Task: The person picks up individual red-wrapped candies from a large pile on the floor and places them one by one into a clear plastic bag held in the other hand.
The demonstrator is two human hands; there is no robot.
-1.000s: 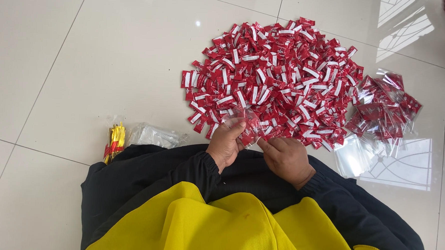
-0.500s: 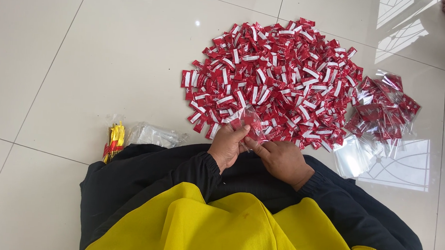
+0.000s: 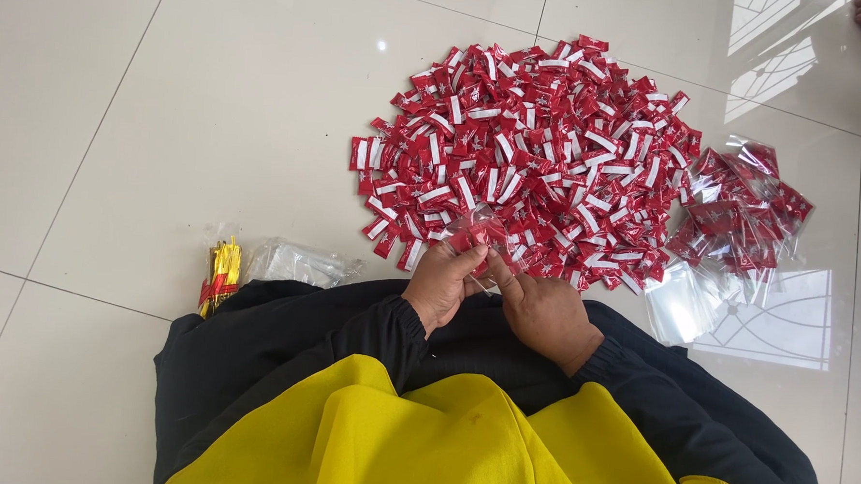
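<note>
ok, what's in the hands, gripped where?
Both hands, left and right, pinch a small clear plastic bag of red sweets at its near edge.

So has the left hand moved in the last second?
Yes. The left hand has drawn slightly back from the candy pile toward the right hand; both pinch a small clear bag.

Both black-sleeved arms reach forward, the left hand [image 3: 440,286] and right hand [image 3: 542,313] close together (fingertips nearly meeting), fingers curled in a pinch.
</note>
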